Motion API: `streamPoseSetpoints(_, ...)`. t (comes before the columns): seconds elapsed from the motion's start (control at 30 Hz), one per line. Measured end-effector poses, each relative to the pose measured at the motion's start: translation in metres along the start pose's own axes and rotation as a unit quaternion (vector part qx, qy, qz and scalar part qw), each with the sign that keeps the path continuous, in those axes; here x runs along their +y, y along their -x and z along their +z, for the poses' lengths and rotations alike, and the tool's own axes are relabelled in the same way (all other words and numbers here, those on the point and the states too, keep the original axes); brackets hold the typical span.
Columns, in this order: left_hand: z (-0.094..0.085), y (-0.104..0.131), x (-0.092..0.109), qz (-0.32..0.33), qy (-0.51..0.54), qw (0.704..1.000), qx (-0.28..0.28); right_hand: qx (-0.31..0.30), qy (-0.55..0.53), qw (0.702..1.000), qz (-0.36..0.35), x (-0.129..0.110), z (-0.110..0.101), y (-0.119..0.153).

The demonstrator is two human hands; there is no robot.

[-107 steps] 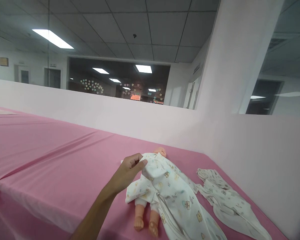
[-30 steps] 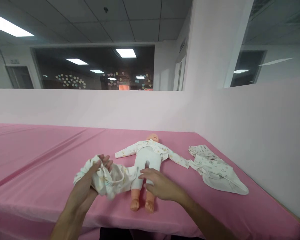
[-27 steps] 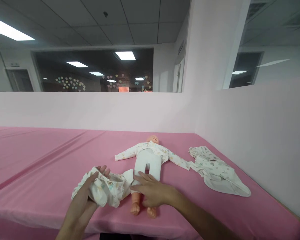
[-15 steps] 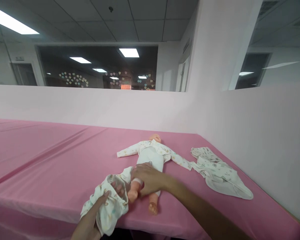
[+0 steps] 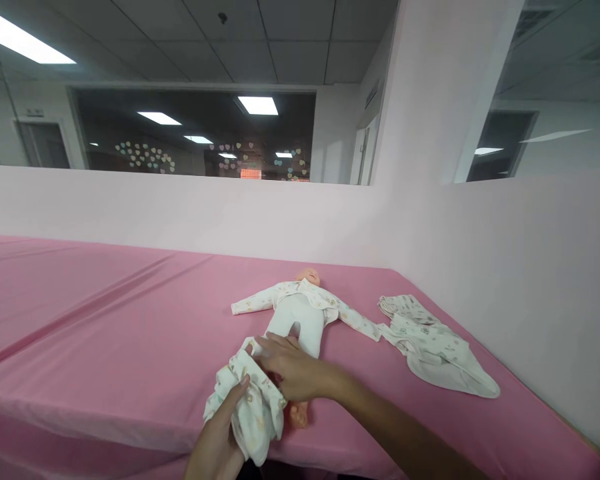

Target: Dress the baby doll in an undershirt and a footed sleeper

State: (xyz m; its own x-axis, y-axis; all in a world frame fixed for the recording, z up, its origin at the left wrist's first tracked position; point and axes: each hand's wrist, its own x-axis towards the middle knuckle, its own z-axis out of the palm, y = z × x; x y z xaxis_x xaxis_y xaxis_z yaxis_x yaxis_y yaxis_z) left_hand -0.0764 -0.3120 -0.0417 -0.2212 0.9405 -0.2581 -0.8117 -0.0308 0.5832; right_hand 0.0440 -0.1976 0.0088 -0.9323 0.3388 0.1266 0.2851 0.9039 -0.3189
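Observation:
A baby doll (image 5: 309,275) lies on its back on the pink sheet, head away from me, in a patterned jacket (image 5: 350,316) and pale leggings (image 5: 310,328). My left hand (image 5: 230,417) is closed on a bunched white patterned garment (image 5: 254,417) at the near edge. The garment's opening is around the doll's left-side foot, which is hidden. My right hand (image 5: 287,367) rests over that lower leg at the garment's edge, its fingers curled; what they hold is hidden. The doll's other foot (image 5: 299,415) is bare, beside my right wrist.
Folded white patterned clothes (image 5: 437,350) lie to the right of the doll, touching its sleeve end. The pink sheet (image 5: 105,333) covers the table. A pale wall (image 5: 205,213) with windows stands behind and on the right.
My left hand has moved right with the garment, over the doll's foot that was in view before. My right hand has shifted slightly left and stays at that leg.

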Motion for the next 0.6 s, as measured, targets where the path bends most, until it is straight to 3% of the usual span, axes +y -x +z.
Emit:
streamPoseSetpoints(0.13, 0.003, -0.005, -0.003, 0.002, 0.045, 0.998, -0.053, -0.026, -0.1, 0.994, -0.015, -0.01, -0.006, 0.007)
streamPoseSetpoints(0.33, 0.001, -0.013, -0.01, 0.041, 0.066, 0.99, -0.12, -0.081, -0.28, 0.956, 0.015, -0.017, -0.018, 0.012)
streamPoseSetpoints(0.47, -0.001, -0.011, -0.008, -0.007, 0.049, 0.988, -0.145, -0.012, -0.229, 0.97, 0.077, -0.031, -0.006, 0.01)
streamPoseSetpoints(0.6, -0.002, -0.007, -0.005, -0.007, 0.046, 0.994, -0.102, 0.07, -0.239, 0.961, 0.121, -0.042, 0.006, 0.004)
